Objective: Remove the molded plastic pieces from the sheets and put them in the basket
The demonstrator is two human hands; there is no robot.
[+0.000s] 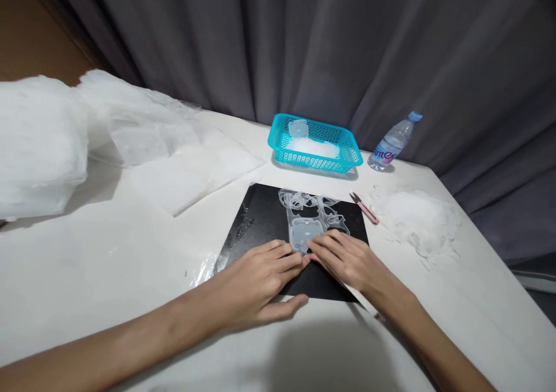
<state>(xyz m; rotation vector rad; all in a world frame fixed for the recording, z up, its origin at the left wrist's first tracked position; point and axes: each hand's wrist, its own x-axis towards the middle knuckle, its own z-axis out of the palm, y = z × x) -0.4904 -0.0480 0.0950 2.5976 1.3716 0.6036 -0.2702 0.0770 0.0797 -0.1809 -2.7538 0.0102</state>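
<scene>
A black mat lies on the white table, with a clear plastic sheet of cut-out shapes flat on it. My left hand rests palm down at the sheet's lower left edge, its fingers spread and thumb out to the side. At the lower right edge, my right hand bends its fingers onto the sheet, their tips near my left fingertips. What is under the right fingertips is hidden. Something thin and pale shows beneath my right palm and wrist.
Behind the mat stands a blue basket holding translucent pieces, with a water bottle beside it. Pink-handled snips lie right of the mat, near a heap of clear scraps. White plastic bags fill the left back.
</scene>
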